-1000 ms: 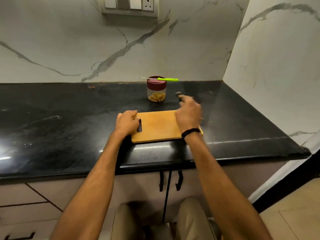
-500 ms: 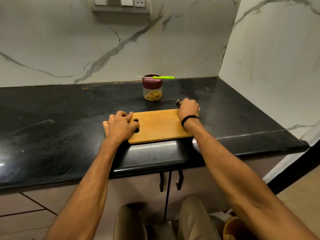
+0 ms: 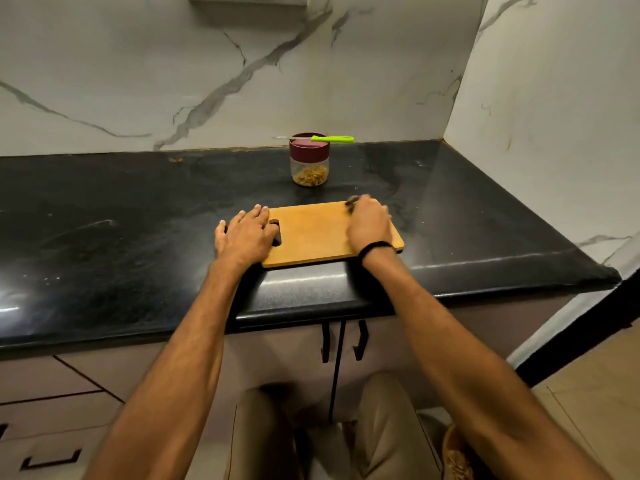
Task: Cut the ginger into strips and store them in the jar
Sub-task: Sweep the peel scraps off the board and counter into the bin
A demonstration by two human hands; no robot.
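Black countertop (image 3: 138, 209) is carrying the cutting board (image 3: 311, 233); my left hand (image 3: 247, 237) is lying spread at 9 o'clock, right hand (image 3: 369, 223) curling at 2 o'clock, hold unclear.

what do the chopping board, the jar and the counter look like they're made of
Chopping board: probably wood or bamboo, by its matte orange-brown face. Jar: clear body, glass or plastic, since its contents show through; the maroon lid looks plastic. Counter: polished black stone, perhaps granite, by its speckle and glossy reflections.
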